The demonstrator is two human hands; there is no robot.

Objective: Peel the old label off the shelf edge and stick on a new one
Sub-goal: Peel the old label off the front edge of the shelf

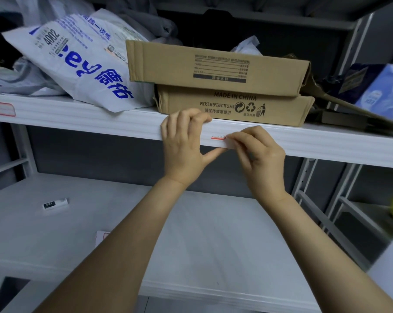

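A white label with a red border (218,138) sits on the front face of the white shelf edge (100,125), mostly covered by my fingers. My right hand (259,154) pinches the label's right end with thumb and fingertips. My left hand (186,141) grips the shelf edge just left of it, fingers curled over the top lip and thumb stretched under the edge toward the label. Another red-bordered label (5,108) is stuck on the same edge at the far left.
Two stacked cardboard boxes (224,86) and a white printed bag (82,64) sit on the shelf above my hands. The lower shelf (78,222) holds a small black-and-white item (55,203) and a red-edged paper sheet (101,237). Metal uprights (308,181) stand at right.
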